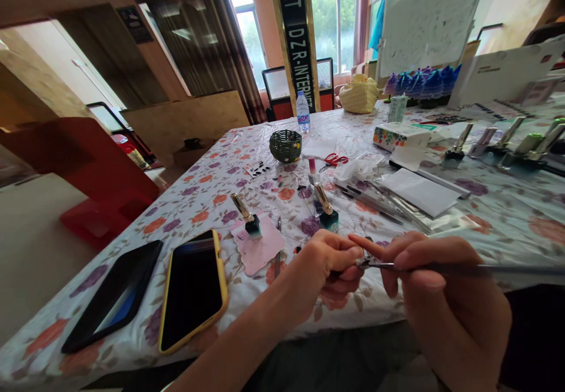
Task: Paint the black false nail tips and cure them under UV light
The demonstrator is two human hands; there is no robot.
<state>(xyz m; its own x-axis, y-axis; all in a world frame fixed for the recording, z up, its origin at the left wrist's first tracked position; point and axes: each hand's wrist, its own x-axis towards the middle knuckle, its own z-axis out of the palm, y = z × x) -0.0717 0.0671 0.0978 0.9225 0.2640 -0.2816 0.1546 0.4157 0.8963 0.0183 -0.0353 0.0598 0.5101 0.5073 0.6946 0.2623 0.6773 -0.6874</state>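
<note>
My right hand [450, 292] is closed around a thin nail-art brush [481, 269], its metal end pointing left. The tip meets a small dark piece [364, 263] at the fingertips of my left hand [335, 262], which is closed in a pinch; the fingers partly hide what it grips. Just beyond stands a dark nail polish bottle [329, 220] with a gold cap. Another polish bottle [252, 226] sits on a pink scalloped card [265, 251], with a slim tool [278, 245] lying along its right side.
Two phones, one black [115, 298] and one yellow-cased [194, 292], lie at left. Farther back are a woven basket [285, 146], red scissors [336, 159], a water bottle [302, 112], a card of dark nail tips [258, 169] and white paper [421, 192]. More polish bottles [498, 148] stand right.
</note>
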